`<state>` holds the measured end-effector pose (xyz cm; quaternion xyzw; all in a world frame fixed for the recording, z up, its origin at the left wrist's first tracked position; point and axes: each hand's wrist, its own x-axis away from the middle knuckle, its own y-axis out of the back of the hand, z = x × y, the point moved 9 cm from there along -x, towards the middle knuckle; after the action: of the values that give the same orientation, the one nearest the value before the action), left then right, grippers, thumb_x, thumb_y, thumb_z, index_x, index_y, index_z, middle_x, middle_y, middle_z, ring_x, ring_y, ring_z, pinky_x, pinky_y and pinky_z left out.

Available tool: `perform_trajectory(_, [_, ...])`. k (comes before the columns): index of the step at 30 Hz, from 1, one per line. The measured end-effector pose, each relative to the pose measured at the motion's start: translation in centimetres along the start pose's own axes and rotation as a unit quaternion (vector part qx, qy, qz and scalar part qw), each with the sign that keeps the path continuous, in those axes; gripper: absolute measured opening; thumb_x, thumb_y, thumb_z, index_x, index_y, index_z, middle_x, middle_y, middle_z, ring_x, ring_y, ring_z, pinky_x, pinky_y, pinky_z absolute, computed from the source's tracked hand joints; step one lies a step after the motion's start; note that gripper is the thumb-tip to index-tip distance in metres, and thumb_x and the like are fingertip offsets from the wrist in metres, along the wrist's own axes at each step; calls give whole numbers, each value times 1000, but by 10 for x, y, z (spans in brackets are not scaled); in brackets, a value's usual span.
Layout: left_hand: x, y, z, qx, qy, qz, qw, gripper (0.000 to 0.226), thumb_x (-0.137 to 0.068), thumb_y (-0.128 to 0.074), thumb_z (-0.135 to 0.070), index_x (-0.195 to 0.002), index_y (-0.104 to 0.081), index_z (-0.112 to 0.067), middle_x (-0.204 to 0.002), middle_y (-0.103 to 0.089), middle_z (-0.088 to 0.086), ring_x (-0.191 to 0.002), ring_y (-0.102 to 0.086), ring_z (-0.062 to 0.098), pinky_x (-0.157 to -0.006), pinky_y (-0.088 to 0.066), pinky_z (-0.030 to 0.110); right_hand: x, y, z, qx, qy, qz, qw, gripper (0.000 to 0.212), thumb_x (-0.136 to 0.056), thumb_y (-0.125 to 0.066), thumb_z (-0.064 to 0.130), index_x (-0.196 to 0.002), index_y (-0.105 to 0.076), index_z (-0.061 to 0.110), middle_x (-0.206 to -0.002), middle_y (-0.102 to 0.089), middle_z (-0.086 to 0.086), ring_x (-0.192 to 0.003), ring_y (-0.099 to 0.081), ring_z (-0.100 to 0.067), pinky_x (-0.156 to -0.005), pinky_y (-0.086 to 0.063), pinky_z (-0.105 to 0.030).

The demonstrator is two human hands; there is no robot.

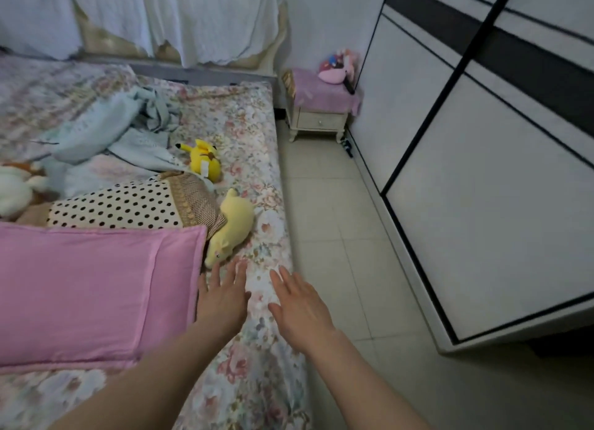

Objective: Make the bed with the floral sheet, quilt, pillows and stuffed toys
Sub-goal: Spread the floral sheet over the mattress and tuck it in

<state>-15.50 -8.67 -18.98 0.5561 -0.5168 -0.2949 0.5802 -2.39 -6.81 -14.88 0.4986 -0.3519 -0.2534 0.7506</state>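
Observation:
The floral sheet [257, 159] covers the bed. Both hands lie flat on it near the right edge, fingers spread: my left hand [221, 296] beside the pink pillow [93, 291], my right hand [299, 307] close to the mattress edge. A pale yellow stuffed toy [233, 227] lies just beyond my left fingertips. Behind the pink pillow sits a polka-dot pillow [119, 208]. A bright yellow plush [205, 159] lies farther up. A crumpled light-blue quilt [109, 130] is bunched mid-bed. A white stuffed toy [16, 188] shows at the left edge.
A tiled floor aisle [334, 236] runs between the bed and a white wardrobe [482, 172] with black trim. A nightstand [321, 114] with a purple cloth and a pink plush stands at the far end. White cloths hang over the headboard [193, 21].

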Motion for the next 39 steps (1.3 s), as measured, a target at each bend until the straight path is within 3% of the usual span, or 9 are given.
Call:
perform_trajectory(9, [-19, 1, -22, -19, 100, -13, 995, 64, -104, -27, -40, -156, 4, -18, -163, 6, 3, -149, 4, 34, -118, -6, 52, -51, 3, -51, 6, 75, 51, 996, 62, -105, -29, 38, -156, 2, 22, -164, 4, -1, -150, 1, -23, -120, -12, -38])
perform_trajectory(16, [-22, -2, -87, -19, 208, -3, 978, 63, -103, -28, -40, -156, 1, -19, -163, 5, 1, -149, 4, 33, -119, -6, 54, -58, 27, -116, 19, 168, 83, 982, 63, -105, -30, 37, -156, 3, 21, -164, 4, -1, -150, 2, -23, -121, -11, -38])
perform_trajectory(25, [-53, -3, -155, 12, 244, -24, 969, 63, -104, -29, -39, -156, 0, -18, -163, 3, 4, -149, 6, 33, -118, -4, 54, -82, 49, -175, 22, 203, 78, 976, 62, -104, -32, 36, -156, 0, 22, -164, 2, 0, -150, 1, -22, -121, -12, -43])
perform_trajectory(39, [-151, 23, -123, 43, 293, -33, 955, 60, -104, -25, -39, -156, -3, -18, -163, 3, 4, -149, 6, 35, -119, -2, 55, -198, 88, -178, 55, 230, 88, 968, 61, -105, -31, 36, -156, -2, 23, -164, 2, -2, -150, -1, -24, -121, -13, -40])
